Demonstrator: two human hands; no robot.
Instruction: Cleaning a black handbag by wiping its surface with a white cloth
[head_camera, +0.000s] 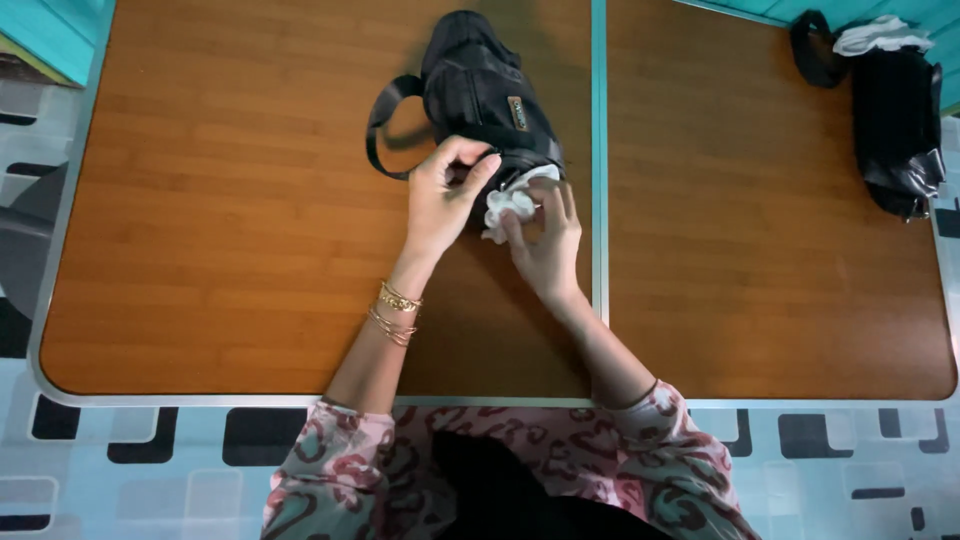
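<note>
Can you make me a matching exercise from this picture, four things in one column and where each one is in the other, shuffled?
Things:
1. black bag
2. white crumpled paper
3. second black bag
4. gold bracelets

Places:
A. on the left wrist
B. far right edge of the table
C. between the left hand and right hand, at the bag's opening
D. top middle of the table, strap looped to one side

Pairs: 1-D, 2-C, 3-B, 4-A

Left of the black pouch I see bare tabletop; right, only a second black bag blocks the far corner.
</note>
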